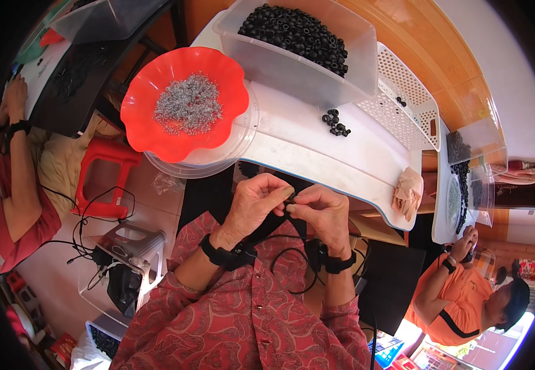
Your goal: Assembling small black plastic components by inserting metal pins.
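Over my lap, just off the near edge of the white table (304, 157), my left hand (249, 206) and my right hand (328, 216) meet fingertip to fingertip. Both are closed in a pinch on a small black part (289, 200), mostly hidden by the fingers. Beyond my left hand, a red scalloped bowl (137, 114) holds many tiny silvery pieces (188, 103). A translucent bin (298, 73) full of black ring-like parts (295, 37) stands at the back. A small cluster of black parts (336, 123) lies on the tabletop in front of it.
A white perforated basket (424, 102) with a few black parts stands right of the bin. Crumpled beige cloth (408, 194) lies at the table's right end. Stools, one red (104, 176), and loose cables are at left. Co-workers sit on both sides, one in orange (458, 302).
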`<action>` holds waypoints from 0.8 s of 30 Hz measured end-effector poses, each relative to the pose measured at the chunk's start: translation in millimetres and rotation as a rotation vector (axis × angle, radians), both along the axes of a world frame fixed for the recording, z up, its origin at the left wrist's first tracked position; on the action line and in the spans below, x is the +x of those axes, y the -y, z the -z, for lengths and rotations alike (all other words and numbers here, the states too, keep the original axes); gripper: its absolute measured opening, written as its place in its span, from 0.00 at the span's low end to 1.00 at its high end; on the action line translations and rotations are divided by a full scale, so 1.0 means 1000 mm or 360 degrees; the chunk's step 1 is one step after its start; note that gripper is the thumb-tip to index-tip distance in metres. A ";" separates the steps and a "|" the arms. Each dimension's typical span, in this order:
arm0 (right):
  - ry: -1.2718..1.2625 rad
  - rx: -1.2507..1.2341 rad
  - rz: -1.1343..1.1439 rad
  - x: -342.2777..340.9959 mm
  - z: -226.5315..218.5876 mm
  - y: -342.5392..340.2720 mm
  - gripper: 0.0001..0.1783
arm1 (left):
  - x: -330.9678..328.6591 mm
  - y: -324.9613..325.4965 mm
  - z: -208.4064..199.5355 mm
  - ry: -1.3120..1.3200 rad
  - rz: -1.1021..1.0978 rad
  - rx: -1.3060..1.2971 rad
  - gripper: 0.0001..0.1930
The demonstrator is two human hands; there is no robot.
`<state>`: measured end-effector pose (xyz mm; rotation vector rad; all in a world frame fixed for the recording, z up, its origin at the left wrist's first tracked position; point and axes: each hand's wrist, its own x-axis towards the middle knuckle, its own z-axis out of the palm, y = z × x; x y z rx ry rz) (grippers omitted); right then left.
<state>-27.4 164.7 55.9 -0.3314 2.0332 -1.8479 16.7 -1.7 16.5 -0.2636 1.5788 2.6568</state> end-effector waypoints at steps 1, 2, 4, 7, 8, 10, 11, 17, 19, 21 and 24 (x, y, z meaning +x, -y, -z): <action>0.0094 -0.0012 0.0021 0.000 -0.001 0.000 0.07 | 0.000 0.000 0.000 0.0000 0.0000 0.0000 0.07; 0.0093 -0.0012 0.0021 0.000 -0.002 0.000 0.07 | 0.000 0.000 0.000 0.0002 0.0018 0.0000 0.07; 0.0224 -0.0053 -0.0009 -0.001 -0.004 -0.001 0.07 | 0.001 0.001 0.000 0.0005 0.0032 -0.0002 0.07; 0.0212 -0.0015 -0.0030 -0.002 -0.003 -0.002 0.07 | 0.002 0.001 0.001 0.0008 0.0041 -0.0036 0.07; 0.0212 -0.0014 -0.0028 -0.002 -0.003 -0.002 0.07 | 0.002 0.001 0.001 0.0009 0.0053 -0.0050 0.07; 0.0242 -0.0015 -0.0022 -0.002 -0.001 -0.003 0.10 | 0.001 0.002 0.001 0.0010 0.0065 -0.0064 0.07; 0.0244 -0.0015 -0.0020 -0.002 0.001 -0.004 0.10 | 0.001 0.002 0.001 0.0000 0.0071 -0.0058 0.07; 0.0091 -0.0105 -0.0095 -0.005 0.009 -0.006 0.21 | 0.000 0.005 0.000 -0.0038 0.0173 -0.0004 0.05; 0.0080 -0.0107 -0.0219 -0.007 0.009 -0.006 0.24 | -0.001 0.005 0.001 -0.0040 0.0201 -0.0001 0.05; 0.0050 -0.0133 -0.0250 -0.008 0.010 -0.006 0.25 | -0.002 0.004 0.004 -0.0035 0.0214 0.0117 0.06; -0.0022 -0.0148 -0.0288 -0.007 0.013 -0.004 0.24 | -0.003 0.006 0.007 0.0013 0.0168 0.0187 0.10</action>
